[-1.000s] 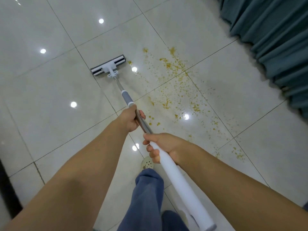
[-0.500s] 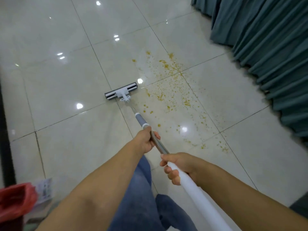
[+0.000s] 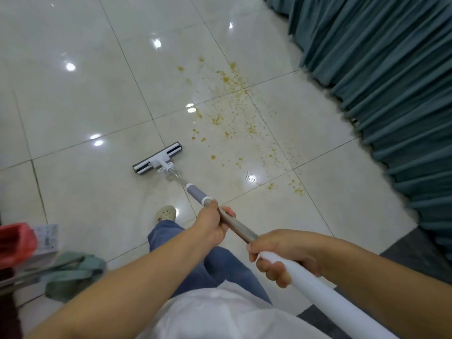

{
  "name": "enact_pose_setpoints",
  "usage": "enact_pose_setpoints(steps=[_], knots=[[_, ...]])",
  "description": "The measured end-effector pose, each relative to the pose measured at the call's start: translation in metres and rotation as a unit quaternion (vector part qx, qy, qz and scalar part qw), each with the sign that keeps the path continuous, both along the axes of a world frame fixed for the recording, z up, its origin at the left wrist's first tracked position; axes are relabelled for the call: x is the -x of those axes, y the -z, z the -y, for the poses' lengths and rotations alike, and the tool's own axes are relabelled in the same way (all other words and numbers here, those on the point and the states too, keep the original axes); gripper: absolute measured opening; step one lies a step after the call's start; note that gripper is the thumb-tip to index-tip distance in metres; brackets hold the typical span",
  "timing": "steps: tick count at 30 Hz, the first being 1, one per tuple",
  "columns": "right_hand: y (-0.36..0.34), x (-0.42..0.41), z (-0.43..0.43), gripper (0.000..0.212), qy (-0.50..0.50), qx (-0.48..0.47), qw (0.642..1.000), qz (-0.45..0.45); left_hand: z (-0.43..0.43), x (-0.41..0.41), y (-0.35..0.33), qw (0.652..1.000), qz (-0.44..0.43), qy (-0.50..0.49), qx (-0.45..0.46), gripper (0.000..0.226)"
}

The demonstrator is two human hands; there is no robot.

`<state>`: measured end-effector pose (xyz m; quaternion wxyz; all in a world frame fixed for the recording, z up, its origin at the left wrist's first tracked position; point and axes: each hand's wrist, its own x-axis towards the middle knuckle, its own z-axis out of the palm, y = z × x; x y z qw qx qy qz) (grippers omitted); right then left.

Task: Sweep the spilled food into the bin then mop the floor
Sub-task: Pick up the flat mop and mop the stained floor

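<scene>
Now mop head (image 3: 157, 159) drawn nearer, left of yellow spill (image 3: 234, 113), left hand (image 3: 212, 226) and right hand (image 3: 281, 253) grip closed on pole (image 3: 238, 226).

Mop head (image 3: 158, 158) on floor (image 3: 73, 106) ahead-left of left hand (image 3: 212, 226); spill (image 3: 234, 113) ahead-right; curtain (image 3: 391, 81) far right; right hand (image 3: 281, 253) behind on handle.
</scene>
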<state>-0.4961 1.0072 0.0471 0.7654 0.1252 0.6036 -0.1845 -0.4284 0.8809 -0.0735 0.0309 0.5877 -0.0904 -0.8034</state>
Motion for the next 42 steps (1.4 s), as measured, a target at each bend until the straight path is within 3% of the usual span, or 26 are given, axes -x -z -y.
enact_pose_setpoints(steps=[8,23,29,34,42], knots=[[0.027,-0.003,0.095,0.029,0.052,0.02,0.998,0.036,0.097,0.001,0.017,1.0,-0.001,-0.013,0.022,0.012],[0.076,0.0,0.453,0.03,0.017,0.074,0.997,-0.009,0.453,0.011,0.066,0.996,0.006,-0.029,0.088,0.017],[0.107,0.029,0.555,0.028,-0.029,0.096,0.994,-0.032,0.552,0.033,0.089,0.993,-0.01,-0.05,0.103,0.016],[0.118,0.024,0.557,0.024,-0.023,0.087,0.995,-0.033,0.554,0.032,0.094,0.993,-0.001,-0.059,0.101,0.015],[0.112,0.01,0.438,0.02,-0.012,0.06,0.998,-0.032,0.444,0.016,0.102,0.995,0.016,-0.045,0.083,0.025]])
